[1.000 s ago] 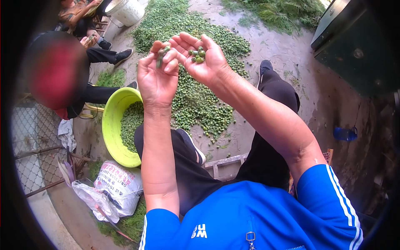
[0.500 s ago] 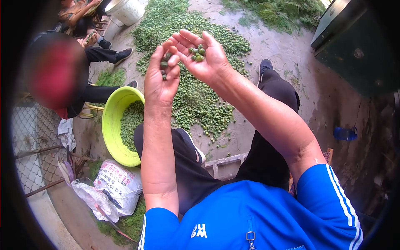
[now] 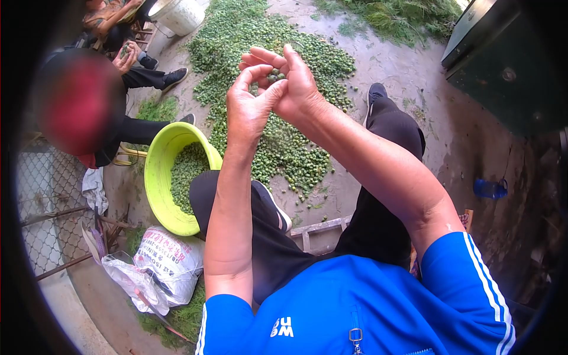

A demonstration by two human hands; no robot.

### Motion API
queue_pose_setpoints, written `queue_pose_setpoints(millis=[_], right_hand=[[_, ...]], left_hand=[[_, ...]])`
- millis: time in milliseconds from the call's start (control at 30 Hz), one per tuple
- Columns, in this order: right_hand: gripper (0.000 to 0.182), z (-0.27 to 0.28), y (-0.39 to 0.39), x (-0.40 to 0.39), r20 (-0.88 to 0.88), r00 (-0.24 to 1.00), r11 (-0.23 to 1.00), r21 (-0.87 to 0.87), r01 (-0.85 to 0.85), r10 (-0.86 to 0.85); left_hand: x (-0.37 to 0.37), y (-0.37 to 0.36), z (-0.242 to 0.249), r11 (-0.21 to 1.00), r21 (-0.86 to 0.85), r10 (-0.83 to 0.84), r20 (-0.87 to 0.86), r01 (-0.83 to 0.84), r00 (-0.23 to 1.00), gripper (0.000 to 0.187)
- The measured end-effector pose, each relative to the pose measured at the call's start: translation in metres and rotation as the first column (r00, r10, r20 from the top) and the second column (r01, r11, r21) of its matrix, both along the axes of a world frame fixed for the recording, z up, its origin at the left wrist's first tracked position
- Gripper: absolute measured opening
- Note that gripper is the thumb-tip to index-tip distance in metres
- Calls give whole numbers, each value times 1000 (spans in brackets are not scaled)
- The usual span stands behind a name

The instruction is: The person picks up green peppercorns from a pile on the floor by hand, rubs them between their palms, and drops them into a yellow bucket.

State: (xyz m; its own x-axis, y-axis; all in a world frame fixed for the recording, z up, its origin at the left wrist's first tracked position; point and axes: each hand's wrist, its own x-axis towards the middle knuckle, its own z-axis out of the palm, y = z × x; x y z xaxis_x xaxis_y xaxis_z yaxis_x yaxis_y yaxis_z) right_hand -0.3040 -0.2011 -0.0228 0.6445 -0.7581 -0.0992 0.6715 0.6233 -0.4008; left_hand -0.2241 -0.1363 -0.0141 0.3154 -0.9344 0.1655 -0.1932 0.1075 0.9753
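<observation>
My right hand [image 3: 299,86] is cupped palm-up above the heap, with several small round green fruits [image 3: 276,76] lying in its palm. Against it, my left hand [image 3: 251,109] curls inward, its thumb and fingers reaching over the right palm. Between the left fingers a little green fruit shows; the rest of that grip is hidden. Below both hands, a wide heap of the same green fruits [image 3: 290,154] spreads over the floor. To the left, a tilted yellow-green bucket [image 3: 155,195] holds more of them and rests by my left knee.
A white sack [image 3: 168,260] lies below the bucket. A white pail [image 3: 180,15] stands at the back left, near two seated people, one with hands raised. Cut green foliage [image 3: 396,18] is piled at the back. A dark green cabinet [image 3: 509,77] is on the right.
My left hand has moved right and turned over to meet the right palm, covering part of the fruits there. The right hand has stayed nearly in place. A co-worker's hands have shifted slightly.
</observation>
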Motion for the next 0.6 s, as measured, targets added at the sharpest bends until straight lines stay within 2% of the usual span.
queue_pose_setpoints(millis=[67, 233, 300, 367, 433, 600], right_hand=[[63, 2, 0, -1, -7, 1000, 1000, -5, -4, 4], [63, 2, 0, -3, -63, 998, 999, -43, -18, 16], [63, 1, 1, -1, 12, 1000, 998, -55, -1, 2], [63, 0, 2, 1, 14, 1000, 999, -51, -7, 8], [63, 1, 2, 2, 15, 1000, 999, -47, -12, 13], [63, 3, 3, 2, 31, 1000, 999, 44, 0, -1]], left_hand=[[1, 0, 0, 997, -74, 6, 172, 7, 985, 35], [-2, 0, 3, 998, -68, 20, 157, -9, 987, 31], [-1, -1, 1, 997, -72, 20, 138, -10, 990, 29], [0, -2, -1, 999, -16, 53, 162, -51, 985, 29], [-2, -1, 0, 998, -30, 63, 170, -59, 983, 28], [-8, 1, 7, 998, -59, 48, 266, -34, 963, 25]])
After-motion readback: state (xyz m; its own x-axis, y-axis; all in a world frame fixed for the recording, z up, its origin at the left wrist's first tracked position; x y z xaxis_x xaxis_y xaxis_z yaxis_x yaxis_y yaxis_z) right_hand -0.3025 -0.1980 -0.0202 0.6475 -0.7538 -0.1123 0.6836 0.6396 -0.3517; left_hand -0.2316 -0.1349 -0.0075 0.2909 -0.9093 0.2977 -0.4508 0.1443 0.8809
